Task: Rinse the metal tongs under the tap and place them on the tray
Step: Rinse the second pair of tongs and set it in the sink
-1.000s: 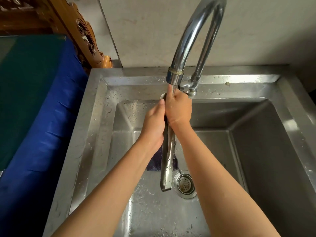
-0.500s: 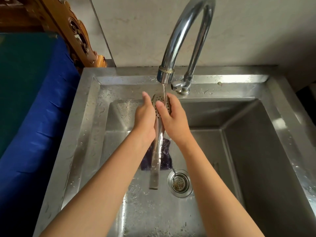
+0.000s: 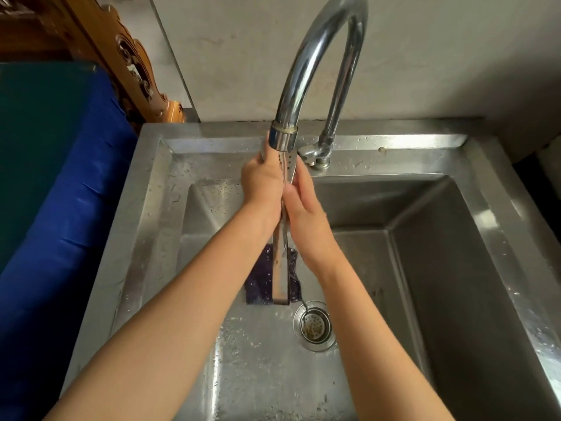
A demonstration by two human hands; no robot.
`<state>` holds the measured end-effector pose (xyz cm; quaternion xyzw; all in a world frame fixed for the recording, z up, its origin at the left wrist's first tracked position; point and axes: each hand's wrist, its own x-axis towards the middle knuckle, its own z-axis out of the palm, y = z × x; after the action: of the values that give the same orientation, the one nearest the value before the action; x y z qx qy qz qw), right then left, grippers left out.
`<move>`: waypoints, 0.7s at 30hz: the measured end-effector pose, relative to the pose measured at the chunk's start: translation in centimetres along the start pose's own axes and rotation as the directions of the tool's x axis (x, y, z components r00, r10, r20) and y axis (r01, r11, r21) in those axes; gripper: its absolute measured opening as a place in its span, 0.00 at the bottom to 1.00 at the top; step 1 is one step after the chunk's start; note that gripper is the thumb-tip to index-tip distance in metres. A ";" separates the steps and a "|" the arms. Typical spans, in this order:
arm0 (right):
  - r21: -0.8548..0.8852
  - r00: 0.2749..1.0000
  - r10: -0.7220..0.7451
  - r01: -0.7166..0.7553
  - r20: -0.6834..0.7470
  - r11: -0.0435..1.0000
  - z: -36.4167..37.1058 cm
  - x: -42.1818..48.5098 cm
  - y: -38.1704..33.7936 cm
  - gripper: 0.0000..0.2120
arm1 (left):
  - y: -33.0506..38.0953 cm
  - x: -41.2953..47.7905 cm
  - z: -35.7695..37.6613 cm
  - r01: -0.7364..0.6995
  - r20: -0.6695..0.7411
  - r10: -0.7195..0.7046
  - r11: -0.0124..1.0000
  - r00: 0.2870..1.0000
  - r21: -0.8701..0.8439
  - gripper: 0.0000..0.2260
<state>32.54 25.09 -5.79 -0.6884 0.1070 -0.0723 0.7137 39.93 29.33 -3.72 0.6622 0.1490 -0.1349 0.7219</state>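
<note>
The metal tongs (image 3: 280, 268) hang almost upright over the steel sink (image 3: 501, 238), their perforated heads up under the spout of the chrome tap (image 3: 306, 74), where water runs onto them. My left hand (image 3: 262, 180) grips the upper part from the left, fingers wrapped round the head. From the right, my right hand (image 3: 303, 205) lies against the tongs with fingers fairly straight. The joined handle end points down toward the drain. No tray is in view.
A purple cloth (image 3: 261, 284) lies on the wet sink floor behind the tongs, next to the drain strainer (image 3: 314, 326). Left of the sink is a blue and green padded surface (image 3: 60, 177), with carved wood (image 3: 133, 68) behind it.
Both hands have slid up the tongs, closer to the spout. The left hand now covers the head that showed between the hands half a second ago.
</note>
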 end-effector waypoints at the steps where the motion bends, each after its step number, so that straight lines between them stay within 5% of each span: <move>1: -0.003 0.999 -0.040 0.040 0.027 0.999 0.0 -0.6 0.2 0.22 | 0.2 0.6 0.1 0.041 -0.038 -0.042 0.999 0.998 -0.023 0.18; 4: -0.078 0.988 -0.112 0.120 0.107 0.990 0.4 -2.6 0.8 0.28 | 0.6 1.7 0.0 0.075 -0.115 -0.076 0.997 0.990 -0.021 0.14; 7: 0.027 0.995 -0.027 0.024 0.099 0.999 0.0 -4.6 1.8 0.30 | 0.9 2.3 -0.3 -0.017 -0.086 0.018 1.000 0.996 0.020 0.13; 11: 0.087 0.993 -0.006 0.017 -0.118 0.996 -0.9 -5.3 1.9 0.18 | 2.2 2.2 -0.3 -0.070 -0.072 0.065 0.995 0.995 -0.070 0.16; 15: 0.143 0.958 0.022 0.021 -0.287 0.989 -0.5 -3.5 1.1 0.05 | 1.7 0.3 0.1 -0.069 0.101 0.093 0.973 0.991 -0.220 0.09; 21: 0.108 0.953 0.071 -0.041 -0.295 0.993 0.1 -3.4 1.6 0.22 | -0.1 -1.4 -0.5 -0.114 0.157 0.140 0.980 0.978 -0.161 0.06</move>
<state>29.21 26.07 -7.18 -0.6293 0.2291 -0.1604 0.7250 38.59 29.82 -3.28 0.6000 0.0548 -0.1319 0.7871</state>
